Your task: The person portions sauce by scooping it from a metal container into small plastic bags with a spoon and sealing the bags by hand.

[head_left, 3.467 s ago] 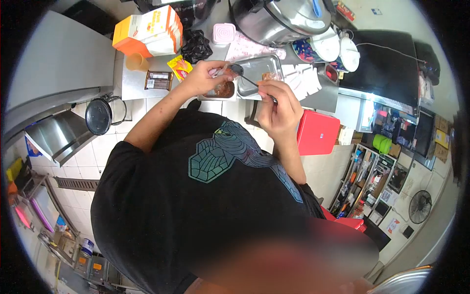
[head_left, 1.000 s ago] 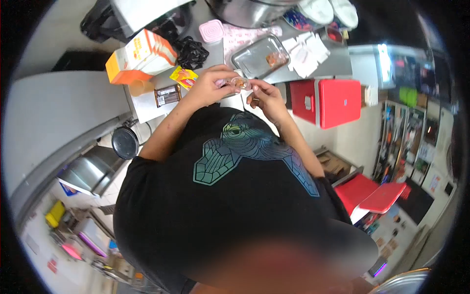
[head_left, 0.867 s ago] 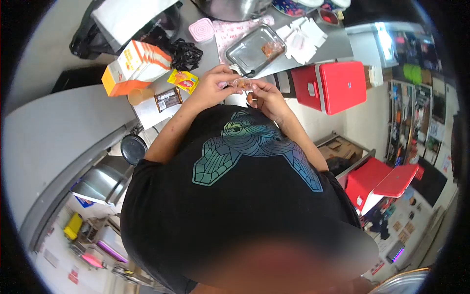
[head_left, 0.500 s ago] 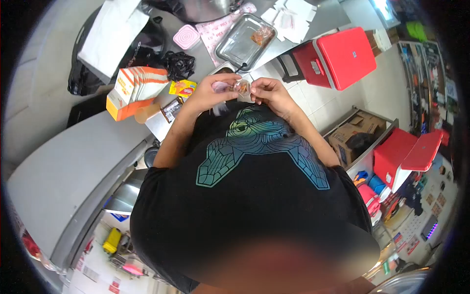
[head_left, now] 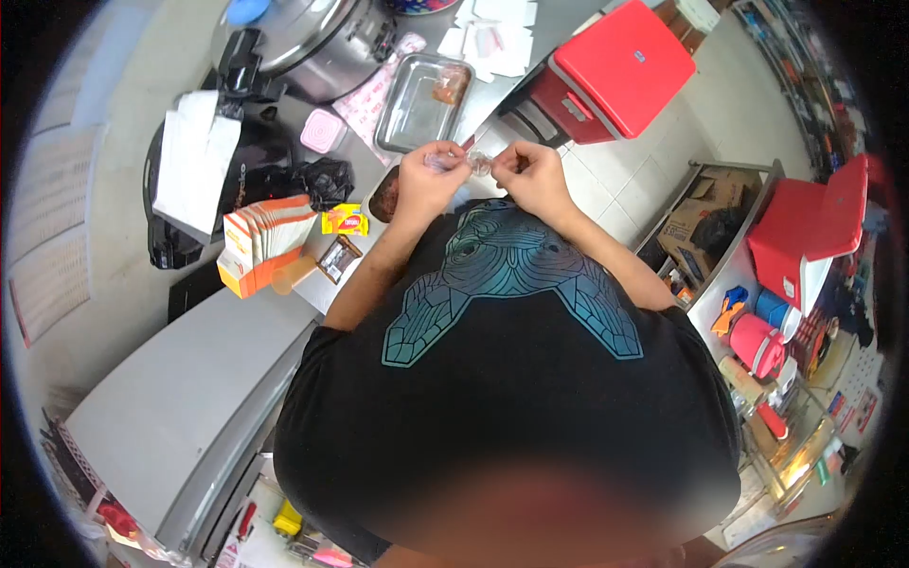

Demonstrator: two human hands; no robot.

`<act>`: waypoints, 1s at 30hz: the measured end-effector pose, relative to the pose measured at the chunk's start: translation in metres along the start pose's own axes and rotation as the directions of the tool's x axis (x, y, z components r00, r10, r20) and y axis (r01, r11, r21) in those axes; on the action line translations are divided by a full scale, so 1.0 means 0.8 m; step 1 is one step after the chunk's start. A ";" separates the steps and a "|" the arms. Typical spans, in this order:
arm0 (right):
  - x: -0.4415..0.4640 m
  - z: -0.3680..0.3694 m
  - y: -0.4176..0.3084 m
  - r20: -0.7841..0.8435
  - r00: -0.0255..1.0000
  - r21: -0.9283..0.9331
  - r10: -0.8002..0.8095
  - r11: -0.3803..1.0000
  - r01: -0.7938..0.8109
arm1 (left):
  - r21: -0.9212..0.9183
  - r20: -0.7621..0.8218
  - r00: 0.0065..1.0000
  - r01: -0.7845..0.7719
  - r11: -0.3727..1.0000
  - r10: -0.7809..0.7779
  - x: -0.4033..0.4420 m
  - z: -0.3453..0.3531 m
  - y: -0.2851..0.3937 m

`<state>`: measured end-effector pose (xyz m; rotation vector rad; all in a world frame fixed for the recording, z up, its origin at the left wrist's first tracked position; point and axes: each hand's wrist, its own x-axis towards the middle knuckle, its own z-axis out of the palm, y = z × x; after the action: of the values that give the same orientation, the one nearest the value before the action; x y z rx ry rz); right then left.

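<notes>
Between my two hands is a small clear plastic bag [head_left: 480, 163], drawn taut in front of the black shirt. My left hand [head_left: 431, 180] is closed on its left side, thumb against fingers. On the other side, my right hand [head_left: 532, 180] pinches the bag. The bag's contents are hard to make out now. Just beyond my left hand lies a steel tray [head_left: 405, 133], holding a clear bag of orange-red filling [head_left: 452, 85]. Partly hidden behind my left wrist is a container of dark reddish-brown food [head_left: 384, 197].
A red cooler [head_left: 625, 71] stands beyond my right hand. Left of my left arm are a yellow packet [head_left: 346, 221], an orange-and-white box [head_left: 260, 248], a black bag [head_left: 324, 182] and a pink square lid [head_left: 323, 131]. A large metal pot [head_left: 327, 52] is at the back.
My head view has shifted. My right hand has turned, its fingers more tightly curled on the bag. The orange filling seen in the bag earlier is less visible now.
</notes>
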<state>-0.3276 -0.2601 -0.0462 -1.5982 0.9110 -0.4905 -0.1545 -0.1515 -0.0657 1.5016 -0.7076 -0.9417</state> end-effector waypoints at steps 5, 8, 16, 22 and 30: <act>0.022 -0.036 0.008 -0.236 0.964 -0.213 -0.119 0.975 0.068 | 0.404 -0.130 0.989 -0.006 0.915 0.064 0.034 0.068 -0.001; 0.027 -0.064 0.019 -0.285 0.945 -0.213 -0.159 0.972 0.099 | 0.478 -0.039 0.987 -0.121 0.870 0.158 0.051 0.096 0.001; -0.004 -0.174 0.012 -0.237 0.935 0.251 0.262 0.947 -0.202 | 0.100 0.441 0.898 -0.035 0.994 -0.013 0.077 0.137 0.011; -0.043 -0.229 -0.020 -0.259 0.938 0.458 0.232 0.884 -0.092 | 0.249 0.619 0.659 -0.681 0.688 0.428 0.082 0.226 0.100; -0.085 -0.281 0.000 -0.481 0.875 0.350 -0.058 0.902 0.252 | 0.084 0.687 0.384 -0.885 0.458 0.616 0.093 0.309 0.150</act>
<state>-0.5354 -0.3490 0.0187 -1.1921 0.9506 -1.1405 -0.3225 -0.3558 0.0382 0.9621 -2.0228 -0.4353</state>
